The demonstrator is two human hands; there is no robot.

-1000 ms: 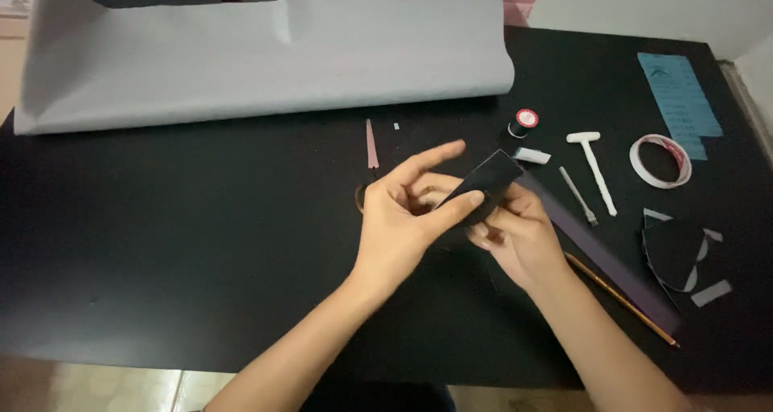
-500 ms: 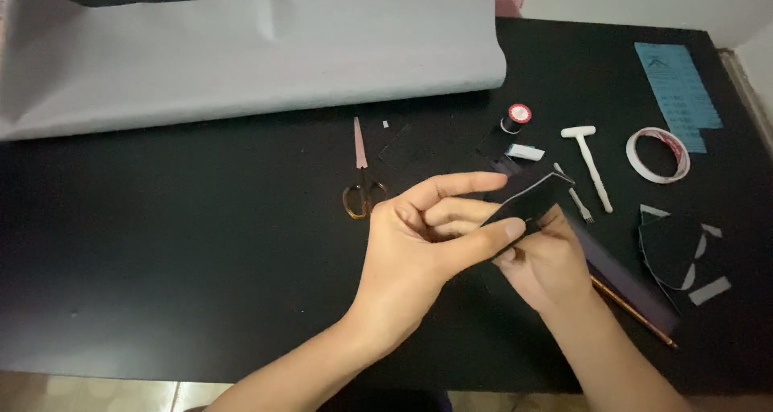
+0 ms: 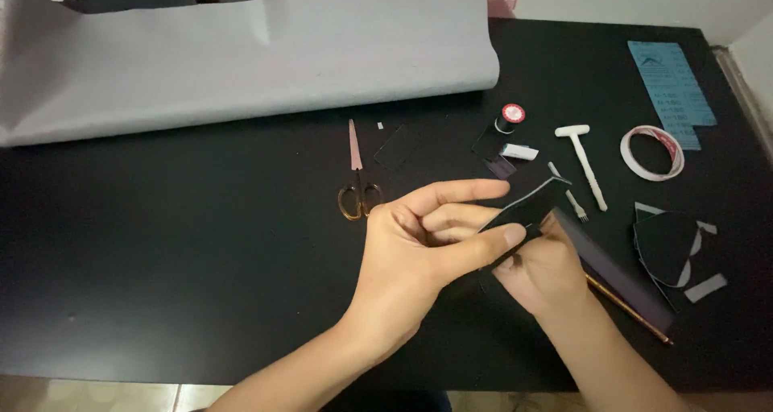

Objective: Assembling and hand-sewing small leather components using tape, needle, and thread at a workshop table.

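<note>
The left hand (image 3: 419, 251) pinches a small black piece (image 3: 527, 207) between thumb and fingers, while the right hand (image 3: 543, 271), just behind and partly hidden, seems to grip its lower edge. Just beyond the left fingertips lie gold-handled scissors (image 3: 357, 182); past the right hand sit a white T-shaped tool (image 3: 585, 164) and a tape ring (image 3: 652, 153).

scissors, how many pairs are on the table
1. The scissors lie on the black table, just below the grey sheet and left of the left hand; the hands could hide more.
</note>
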